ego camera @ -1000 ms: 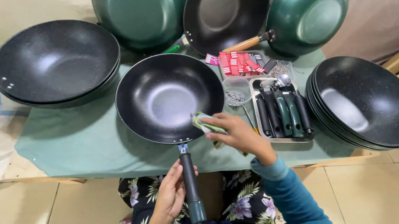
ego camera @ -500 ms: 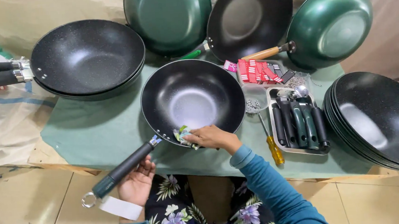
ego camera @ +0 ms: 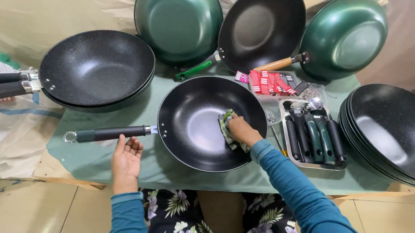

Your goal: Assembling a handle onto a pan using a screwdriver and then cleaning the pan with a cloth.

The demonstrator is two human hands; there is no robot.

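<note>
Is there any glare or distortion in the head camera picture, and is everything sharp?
Head view: soft glare on the wok floor beside the right hand with its cloth; wide-lens bending at the edges; left hand and pans sharp, no blur.

Bright, even light from overhead, soft shadows only. Pale glare pools in the bowl of the black wok and on the upturned green wok. Sharp in the middle; the wide lens bends the edges, bowing the stacked pans at right. No motion blur on either hand
</note>
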